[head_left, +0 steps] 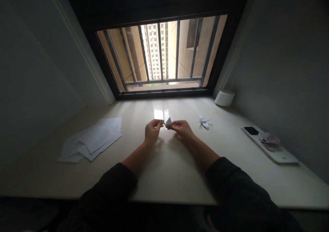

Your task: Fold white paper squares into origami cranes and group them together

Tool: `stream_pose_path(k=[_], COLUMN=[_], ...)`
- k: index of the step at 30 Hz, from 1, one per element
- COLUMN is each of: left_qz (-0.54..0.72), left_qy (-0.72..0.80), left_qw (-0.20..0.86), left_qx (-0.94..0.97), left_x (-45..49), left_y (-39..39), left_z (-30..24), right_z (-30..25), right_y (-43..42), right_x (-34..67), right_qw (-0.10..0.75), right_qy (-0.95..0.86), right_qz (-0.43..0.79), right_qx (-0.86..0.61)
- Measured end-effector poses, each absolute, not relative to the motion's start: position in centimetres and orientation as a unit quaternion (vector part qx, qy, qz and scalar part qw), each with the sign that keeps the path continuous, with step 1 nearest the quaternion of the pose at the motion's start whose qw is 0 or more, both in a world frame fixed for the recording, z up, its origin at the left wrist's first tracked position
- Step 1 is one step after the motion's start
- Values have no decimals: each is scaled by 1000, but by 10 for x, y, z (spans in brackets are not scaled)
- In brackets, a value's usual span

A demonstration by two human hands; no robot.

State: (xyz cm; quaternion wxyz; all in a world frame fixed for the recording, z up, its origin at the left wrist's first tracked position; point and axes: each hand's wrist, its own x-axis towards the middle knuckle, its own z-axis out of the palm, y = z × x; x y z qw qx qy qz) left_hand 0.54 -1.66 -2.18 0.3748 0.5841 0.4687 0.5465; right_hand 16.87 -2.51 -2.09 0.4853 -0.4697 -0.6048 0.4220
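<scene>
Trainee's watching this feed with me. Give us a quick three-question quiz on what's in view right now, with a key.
1. True or false: The right hand lies flat on the glossy pale surface, holding nothing.
2. What lies between the right hand and the flat white phone with a dark camera block?
A) blue ceramic mug
B) folded white paper figure with pointed tips
C) black metal scissors
3. Fill in: The loose white paper sheets lie to the ____ of the left hand.

Key:
1. False; it pinches a small folded white paper piece.
2. B
3. left
</scene>
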Motion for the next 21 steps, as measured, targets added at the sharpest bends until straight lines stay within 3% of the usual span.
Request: stream_pose_path(k=[13, 21], left_qz=[543, 543], left_qy=[460, 428], left_qw=[384, 396], left_qx=[588, 604], left_x=[5, 0], left_y=[-15, -14], left_z=[-23, -13], right_z=[-22, -21], right_y=[-23, -21], right_x=[170, 171], right_qw=[487, 481], right_qy=[-621, -617], right_qz=[361, 432], right_qx=[-497, -449])
